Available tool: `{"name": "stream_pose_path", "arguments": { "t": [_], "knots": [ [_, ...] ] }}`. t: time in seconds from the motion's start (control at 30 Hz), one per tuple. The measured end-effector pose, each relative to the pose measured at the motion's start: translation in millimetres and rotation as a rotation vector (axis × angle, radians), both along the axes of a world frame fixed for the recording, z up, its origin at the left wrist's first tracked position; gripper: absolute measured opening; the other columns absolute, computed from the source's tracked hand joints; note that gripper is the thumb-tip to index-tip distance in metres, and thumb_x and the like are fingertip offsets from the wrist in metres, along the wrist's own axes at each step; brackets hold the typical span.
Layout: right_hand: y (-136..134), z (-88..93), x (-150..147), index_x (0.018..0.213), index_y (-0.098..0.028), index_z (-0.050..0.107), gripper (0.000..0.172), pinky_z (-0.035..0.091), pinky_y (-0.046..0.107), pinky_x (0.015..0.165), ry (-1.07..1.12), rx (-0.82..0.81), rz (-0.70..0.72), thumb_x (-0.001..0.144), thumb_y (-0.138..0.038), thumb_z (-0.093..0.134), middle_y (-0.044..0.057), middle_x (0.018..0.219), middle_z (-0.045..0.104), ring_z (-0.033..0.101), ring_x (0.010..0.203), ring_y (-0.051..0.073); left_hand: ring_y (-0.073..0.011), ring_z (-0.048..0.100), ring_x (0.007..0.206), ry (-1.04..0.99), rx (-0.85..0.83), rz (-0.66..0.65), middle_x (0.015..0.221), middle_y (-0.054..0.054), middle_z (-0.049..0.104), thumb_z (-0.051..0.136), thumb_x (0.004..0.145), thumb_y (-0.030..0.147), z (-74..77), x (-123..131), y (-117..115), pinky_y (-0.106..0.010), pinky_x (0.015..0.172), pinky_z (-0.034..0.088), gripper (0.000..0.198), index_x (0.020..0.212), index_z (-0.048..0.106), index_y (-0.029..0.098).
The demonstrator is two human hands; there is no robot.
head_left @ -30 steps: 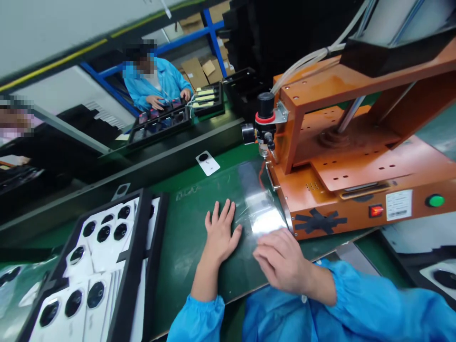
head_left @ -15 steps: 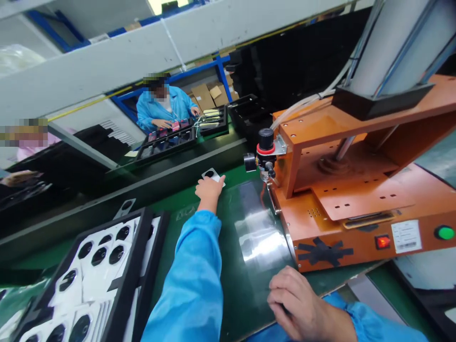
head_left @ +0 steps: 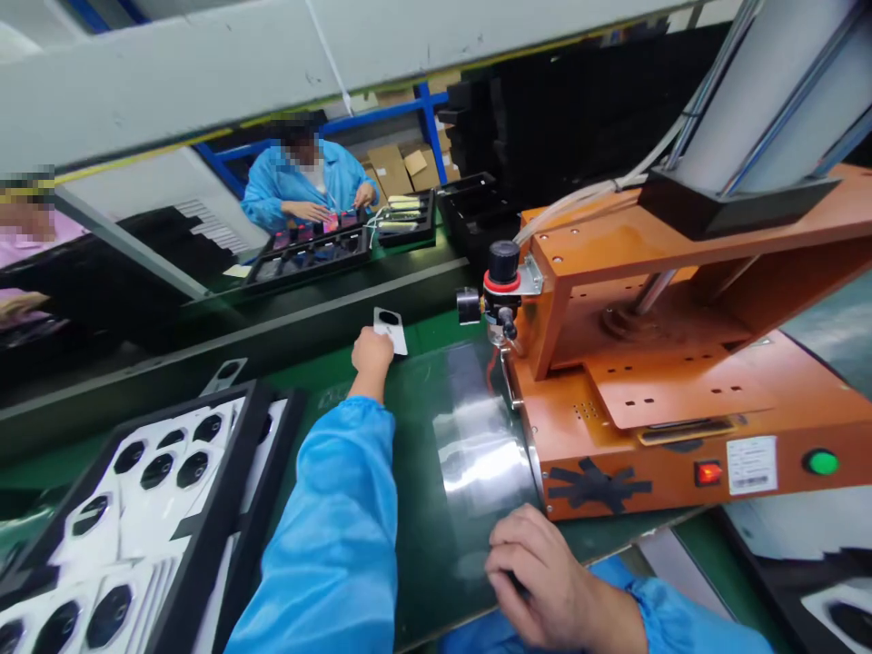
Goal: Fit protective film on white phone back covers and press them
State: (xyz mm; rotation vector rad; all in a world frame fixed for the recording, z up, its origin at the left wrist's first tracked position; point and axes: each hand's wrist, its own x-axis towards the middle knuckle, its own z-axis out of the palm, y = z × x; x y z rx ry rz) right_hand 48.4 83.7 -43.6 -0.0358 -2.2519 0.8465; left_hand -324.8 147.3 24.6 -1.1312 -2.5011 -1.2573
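Note:
My left hand (head_left: 371,356) is stretched far out over the green table, its fingers closed on the near edge of a white card (head_left: 398,342) with a black round patch. That card is tilted up, close to the dark rail; whether it still touches the table I cannot tell. My right hand (head_left: 541,577) rests at the table's front edge in a loose fist, with nothing visible in it. To the left, a black foam tray (head_left: 216,490) contains several white cards with black round patches (head_left: 156,470), some in overlapping stacks.
An orange press (head_left: 613,454) with a pressure regulator (head_left: 502,282) stands at the right. A clear sheet (head_left: 480,454) covers the table before it. Another white card (head_left: 224,374) lies behind the tray. Past the rail (head_left: 306,331), a co-worker in blue (head_left: 306,186) handles items in trays.
My left hand has gone from lying over the card to gripping its near edge, and the card has turned and tipped up. The whole view has shifted slightly; my right hand stays curled.

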Motion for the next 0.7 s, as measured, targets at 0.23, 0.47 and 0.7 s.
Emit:
{"name": "stream_pose_path", "arguments": {
  "t": [0.23,0.47,0.7],
  "knots": [
    [2,1.7,-4,0.099,-0.018,0.059,0.018,0.048,0.036,0.076,0.096,-0.050,0.012,0.083,-0.012,0.063,0.006,0.093,0.063,0.055,0.085,0.018,-0.0252,0.069,0.108,-0.152,-0.055,0.084,0.121,-0.007,0.073,0.041,0.098,0.034,-2.2,94,-136,-0.040,0.095,0.056,0.042,0.127,0.069,0.019],
    [-8,41.0,-33,0.093,-0.021,0.062,0.007,0.050,0.033,0.086,-0.007,-0.446,-0.055,0.094,-0.015,0.058,0.005,0.097,0.062,0.060,0.095,0.017,-0.0248,0.055,0.136,-0.532,-0.053,0.058,0.146,-0.005,0.060,0.047,0.100,0.041,-45.2,246,-244,-0.036,0.110,0.047,0.044,0.139,0.062,0.025],
    [10,31.2,-99,0.081,-0.021,0.066,0.011,0.044,0.039,0.099,-0.293,-0.489,-0.225,0.090,-0.017,0.062,0.005,0.104,0.063,0.059,0.108,0.021,-0.0191,0.066,0.067,-0.247,-0.434,-0.033,0.090,-0.005,0.071,0.053,0.098,0.050,-61.2,269,-256,-0.031,0.060,0.051,0.084,0.162,0.014,0.014]
  ]
}}
